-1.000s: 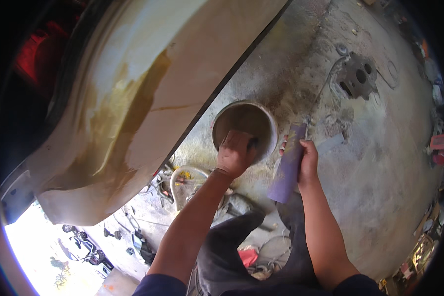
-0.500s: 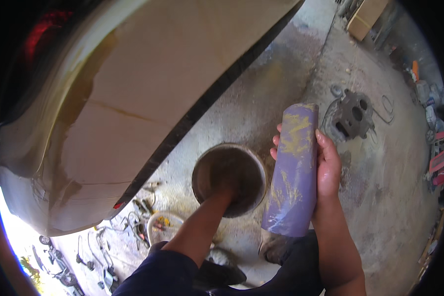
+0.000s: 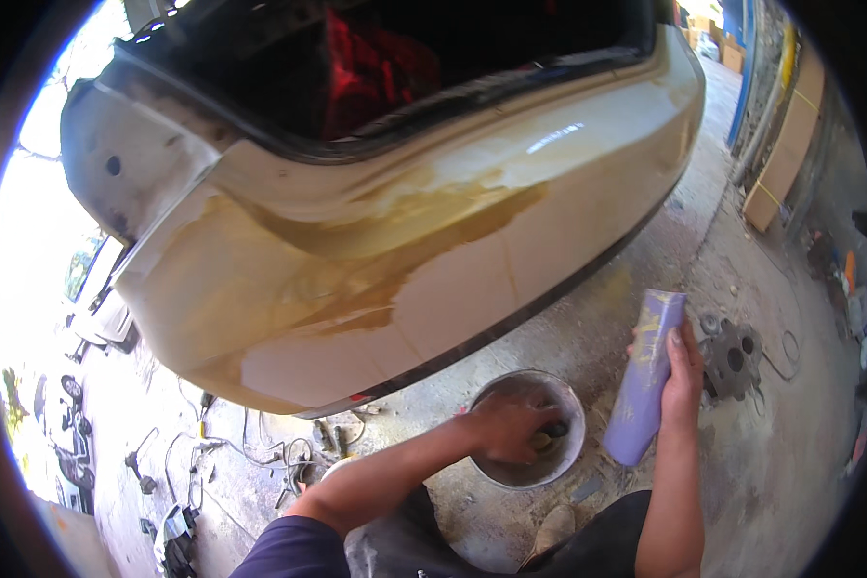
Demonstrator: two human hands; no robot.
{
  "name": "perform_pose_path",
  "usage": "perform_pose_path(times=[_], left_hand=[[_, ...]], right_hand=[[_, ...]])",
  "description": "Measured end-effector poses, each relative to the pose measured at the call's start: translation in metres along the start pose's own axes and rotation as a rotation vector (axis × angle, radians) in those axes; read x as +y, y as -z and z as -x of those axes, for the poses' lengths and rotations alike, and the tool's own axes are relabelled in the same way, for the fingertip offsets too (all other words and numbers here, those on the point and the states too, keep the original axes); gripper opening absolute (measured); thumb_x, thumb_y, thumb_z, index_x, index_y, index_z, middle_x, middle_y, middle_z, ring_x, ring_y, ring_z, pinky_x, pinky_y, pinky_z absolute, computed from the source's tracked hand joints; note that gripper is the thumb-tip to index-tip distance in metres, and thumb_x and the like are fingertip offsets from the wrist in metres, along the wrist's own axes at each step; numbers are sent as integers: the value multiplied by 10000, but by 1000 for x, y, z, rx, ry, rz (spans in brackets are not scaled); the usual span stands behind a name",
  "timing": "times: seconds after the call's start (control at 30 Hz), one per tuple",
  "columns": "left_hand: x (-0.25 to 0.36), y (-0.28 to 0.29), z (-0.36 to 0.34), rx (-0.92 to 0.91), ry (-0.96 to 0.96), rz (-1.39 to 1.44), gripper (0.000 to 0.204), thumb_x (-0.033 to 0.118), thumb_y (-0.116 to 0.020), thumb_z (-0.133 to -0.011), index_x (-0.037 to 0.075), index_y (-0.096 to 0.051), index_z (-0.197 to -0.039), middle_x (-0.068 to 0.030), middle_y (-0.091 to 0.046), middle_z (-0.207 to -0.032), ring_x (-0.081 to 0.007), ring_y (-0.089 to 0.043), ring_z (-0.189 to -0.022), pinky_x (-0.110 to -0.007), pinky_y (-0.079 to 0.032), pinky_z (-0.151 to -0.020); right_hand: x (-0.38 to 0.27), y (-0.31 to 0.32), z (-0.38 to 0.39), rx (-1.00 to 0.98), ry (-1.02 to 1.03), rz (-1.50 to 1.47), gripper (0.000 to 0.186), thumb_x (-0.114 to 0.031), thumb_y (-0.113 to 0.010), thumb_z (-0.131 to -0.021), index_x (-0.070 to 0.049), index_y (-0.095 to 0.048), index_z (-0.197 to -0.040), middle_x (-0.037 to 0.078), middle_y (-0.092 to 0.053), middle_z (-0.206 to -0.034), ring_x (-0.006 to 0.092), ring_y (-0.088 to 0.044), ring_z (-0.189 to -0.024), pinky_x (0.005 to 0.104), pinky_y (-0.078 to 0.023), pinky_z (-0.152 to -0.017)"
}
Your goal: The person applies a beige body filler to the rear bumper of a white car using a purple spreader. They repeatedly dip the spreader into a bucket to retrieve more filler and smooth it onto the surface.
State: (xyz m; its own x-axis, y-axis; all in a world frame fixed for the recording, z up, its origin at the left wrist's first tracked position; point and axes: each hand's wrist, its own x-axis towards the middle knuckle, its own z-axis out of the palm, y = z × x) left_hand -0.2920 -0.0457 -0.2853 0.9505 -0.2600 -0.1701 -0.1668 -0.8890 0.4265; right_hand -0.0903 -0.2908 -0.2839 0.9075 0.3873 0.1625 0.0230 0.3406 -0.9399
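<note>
My left hand (image 3: 511, 427) reaches down into a round metal bowl (image 3: 561, 460) on the concrete floor, with its fingers closed around a small dark lump inside. My right hand (image 3: 682, 366) holds a long purple sanding block (image 3: 643, 378) upright, smeared with yellowish filler, just right of the bowl. Above both hands hangs a white car rear bumper (image 3: 433, 260) with broad patches of tan filler across it.
The car's open boot (image 3: 385, 67) shows red and dark inside. A rusty round metal disc (image 3: 734, 358) lies on the floor to the right. Cables and small tools (image 3: 260, 453) litter the floor at the left. A cardboard box (image 3: 790, 144) leans by the wall.
The view has swung up, so the whole bumper and open boot now show. My left hand stays in the bowl; my right hand has lowered the purple block beside it.
</note>
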Motion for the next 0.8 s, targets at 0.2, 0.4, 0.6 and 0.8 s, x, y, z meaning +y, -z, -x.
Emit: perform_pose_path(times=[0.2, 0.4, 0.6, 0.8], left_hand=[[88, 263, 108, 259, -5, -349, 550, 296, -865, -919, 193, -712, -1437, -159, -690, -1249, -396, -765, -1115, -506, -640, -899], [66, 427, 151, 562, 8, -741, 661, 237, -903, -837, 93, -757, -1465, -157, -711, -1271, -376, -736, -1181, -490, -605, -1071], [-9, 429, 164, 515, -26, -752, 641, 282, -865, -849, 83, -772, -1451, -162, -707, -1287, -386, -717, -1214, -513, -582, -1095], [-40, 432, 151, 700, -102, -728, 597, 338, -841, -862, 87, -793, -1401, -163, -729, -1287, -394, -723, -1247, -510, -594, -1092]], right_hand=[[-123, -103, -40, -272, 758, 626, 550, -149, -655, -1152, -42, -625, -1691, 225, -642, -1662, 361, -614, -1549, 471, -484, -1285], [-190, -213, -88, -491, 1052, 1238, 479, -287, -735, -1128, -258, -737, -1606, 180, -679, -1591, 424, -636, -1474, 531, -554, -1222], [-189, -249, -89, -507, 747, 1545, 449, -289, -643, -1176, -272, -727, -1617, 183, -673, -1605, 402, -611, -1491, 501, -509, -1275], [-184, -310, -42, -701, 927, 1504, 432, -313, -597, -1192, -234, -740, -1592, 176, -712, -1547, 407, -648, -1412, 492, -529, -1242]])
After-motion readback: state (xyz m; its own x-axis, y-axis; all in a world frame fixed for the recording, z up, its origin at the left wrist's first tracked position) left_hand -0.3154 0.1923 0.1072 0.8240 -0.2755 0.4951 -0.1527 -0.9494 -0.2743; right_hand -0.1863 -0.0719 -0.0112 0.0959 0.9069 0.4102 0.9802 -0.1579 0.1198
